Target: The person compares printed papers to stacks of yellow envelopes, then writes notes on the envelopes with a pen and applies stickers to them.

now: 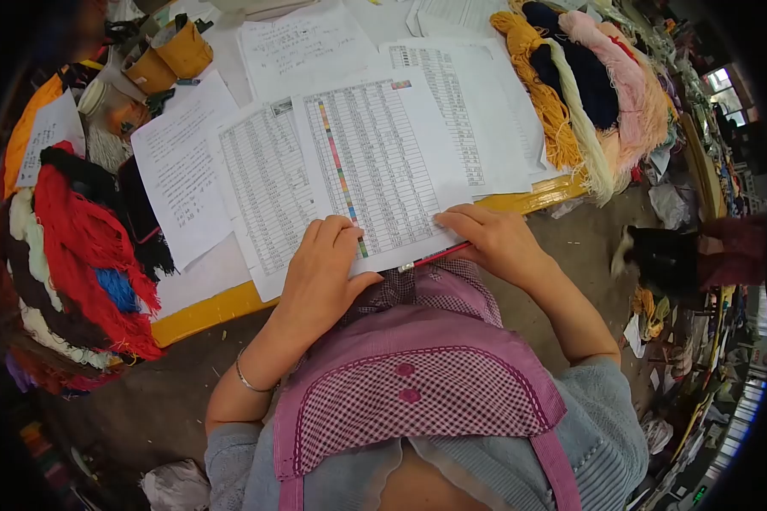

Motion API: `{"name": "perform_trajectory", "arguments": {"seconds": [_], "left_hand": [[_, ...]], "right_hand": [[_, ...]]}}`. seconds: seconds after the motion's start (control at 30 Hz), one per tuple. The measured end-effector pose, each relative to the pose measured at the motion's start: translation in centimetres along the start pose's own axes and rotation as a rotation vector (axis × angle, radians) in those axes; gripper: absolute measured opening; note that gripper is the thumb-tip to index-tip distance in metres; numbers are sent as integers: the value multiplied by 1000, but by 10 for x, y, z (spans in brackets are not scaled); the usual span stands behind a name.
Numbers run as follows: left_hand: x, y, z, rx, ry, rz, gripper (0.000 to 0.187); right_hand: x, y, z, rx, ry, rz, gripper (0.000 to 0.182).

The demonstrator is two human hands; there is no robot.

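Rested left hand (318, 277), fingers together, thumb spread, on white printed paper sheet with multicoloured strip (383, 153). Held slim red pencil (439, 256) by sheet's near right corner in right hand (498, 242).

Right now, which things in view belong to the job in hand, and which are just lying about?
Apparently in use:
colour-striped chart, beneath left hand and right hand
red pencil, by the right hand

Apparently lying about:
red yarn
pink yarn
handwritten sheet
jar

- left hand (320, 277) lying on a printed chart (392, 170) with a rainbow color strip
- right hand (494, 243) on its lower corner, red pencil (439, 257) tucked in there too
- chunky yarn skeins (81, 247) flanking the papers
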State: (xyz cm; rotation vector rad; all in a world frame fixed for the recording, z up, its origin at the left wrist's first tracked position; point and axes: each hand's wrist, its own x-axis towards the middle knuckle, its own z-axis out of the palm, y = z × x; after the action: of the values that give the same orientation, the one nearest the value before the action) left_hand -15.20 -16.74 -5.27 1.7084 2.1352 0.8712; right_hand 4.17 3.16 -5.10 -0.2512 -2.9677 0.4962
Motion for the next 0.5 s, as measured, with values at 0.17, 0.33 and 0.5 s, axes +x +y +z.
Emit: {"name": "perform_trajectory", "arguments": {"seconds": [0.17,0.33,0.5], "left_hand": [[1,-2,-1,-28,14,-19,49],[2,-5,0,-24,48,-30,30],[3,-13,2,-72,60,-1,12]], "right_hand": [[4,5,-8,37,-21,-18,44],[7,6,-7,-29,45,-102,40],[10,4,-14,-16,-5,-76,35]]}}
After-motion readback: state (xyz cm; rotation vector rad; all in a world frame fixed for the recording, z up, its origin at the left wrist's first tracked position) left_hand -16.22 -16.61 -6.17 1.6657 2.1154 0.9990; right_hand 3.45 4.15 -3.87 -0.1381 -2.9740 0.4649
